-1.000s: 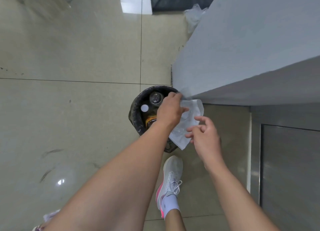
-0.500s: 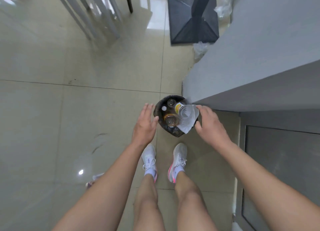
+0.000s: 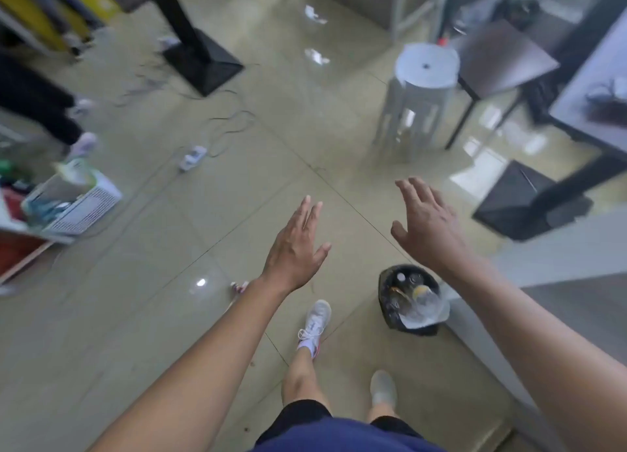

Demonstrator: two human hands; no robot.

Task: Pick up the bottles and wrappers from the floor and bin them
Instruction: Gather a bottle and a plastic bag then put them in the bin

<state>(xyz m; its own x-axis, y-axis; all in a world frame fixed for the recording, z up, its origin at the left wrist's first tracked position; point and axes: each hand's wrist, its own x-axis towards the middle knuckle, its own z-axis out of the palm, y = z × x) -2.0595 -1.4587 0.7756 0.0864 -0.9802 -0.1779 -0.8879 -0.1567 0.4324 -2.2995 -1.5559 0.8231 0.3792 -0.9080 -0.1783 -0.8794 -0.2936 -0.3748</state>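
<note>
A small black-lined bin [image 3: 386, 302] stands on the tiled floor beside a grey counter, filled with bottles and a clear plastic wrapper [image 3: 424, 311] lying on top. My left hand [image 3: 295, 248] is raised over the floor left of the bin, fingers straight, holding nothing. My right hand [image 3: 427, 224] hovers above and beyond the bin, fingers spread and empty. A small pink wrapper [image 3: 238, 286] lies on the floor just left of my left wrist. Two pale scraps [image 3: 317, 56] lie far off on the floor.
A white stool [image 3: 419, 102] stands ahead on the right beside dark tables [image 3: 502, 58]. Black table bases [image 3: 203, 65] sit far left and right [image 3: 519, 200]. A power strip [image 3: 192, 156] with cables lies left. A white basket [image 3: 73, 200] and a person's legs are at the left edge.
Both hands let go of the clear wrapper, which now rests in the bin, and rose open. The view lifted from the bin to the room ahead.
</note>
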